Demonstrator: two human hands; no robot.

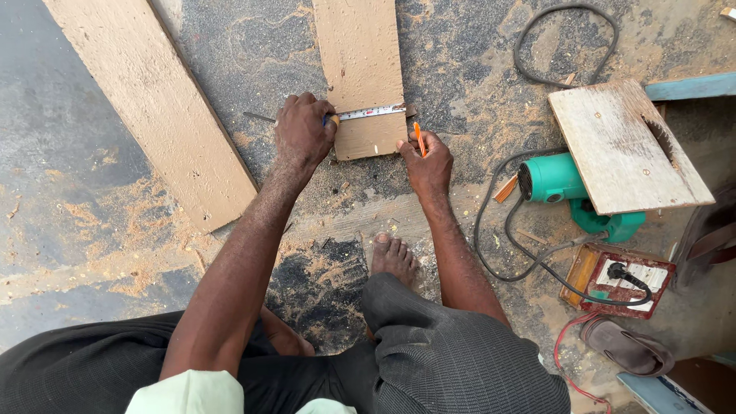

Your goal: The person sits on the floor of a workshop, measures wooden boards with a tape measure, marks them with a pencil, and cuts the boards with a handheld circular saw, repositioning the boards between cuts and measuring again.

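Long plank (153,103): tan, unpainted, lying slantwise on the sawdust-strewn floor (69,192) at far left, apart from the work; nothing touches it.

Left hand (303,130): fingers curled down and pressed on the near end of a tape measure (368,113), apparently pinning it at the left edge of the short board so the blade stays taut. A thin metal piece juts out to the left from under the hand; what it is cannot be told.

Short board (360,69): tan, lying lengthwise away from the person, its near end between the two hands. The tape blade lies straight across its width, near that end.

Right hand (425,157): pinching an orange pencil (418,139) between thumb and fingers, the tip held at the board's right edge just below the tape, seemingly placed to mark there.

Bare foot (393,257): planted on the floor just below the board.

Black cord (563,46): looped on the floor at upper right.

Green power tool (563,184): set under a pale wooden plate (625,146) with a slot at its right side, evidently mounted as a saw table.

Switch box (617,280): red-brown, rectangular, with white face panels and a black plug; labelling not legible.

Sandal (625,345): brown, at lower right.
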